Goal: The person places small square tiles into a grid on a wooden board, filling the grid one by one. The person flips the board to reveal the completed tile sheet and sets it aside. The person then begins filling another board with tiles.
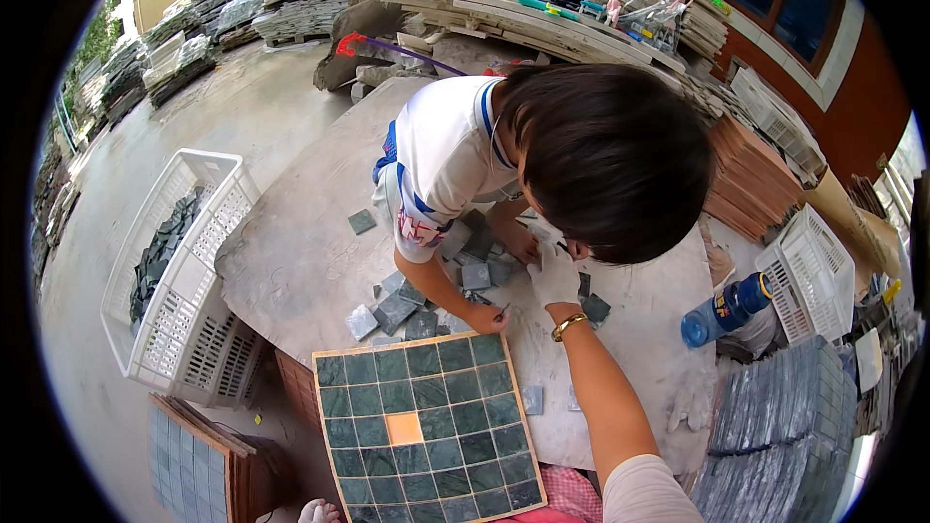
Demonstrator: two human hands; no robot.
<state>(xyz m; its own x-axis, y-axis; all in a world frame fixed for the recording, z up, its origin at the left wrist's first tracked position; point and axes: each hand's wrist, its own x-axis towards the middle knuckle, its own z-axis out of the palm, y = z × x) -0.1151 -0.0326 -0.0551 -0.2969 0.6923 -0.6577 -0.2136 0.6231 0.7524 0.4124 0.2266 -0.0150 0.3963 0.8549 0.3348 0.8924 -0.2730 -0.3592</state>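
My right hand (pixel 554 276), in a white glove with a gold bracelet at the wrist, reaches forward over a round stone table (pixel 291 242). It rests among loose dark green square tiles (pixel 397 310), and its fingertips are partly hidden under another person's head. That person, in a white shirt (pixel 441 150), leans over the table with one hand (pixel 487 318) by the tiles. Close to me lies a square frame of green tiles (pixel 426 426) with one empty orange cell (pixel 404 428). My left hand is out of view.
A white plastic crate (pixel 184 261) with dark tiles stands left of the table. A blue bottle (pixel 722 312), a white basket (pixel 809 271) and stacked tile sheets (pixel 775 426) are on the right. A spare white glove (pixel 693 397) lies on the table's edge.
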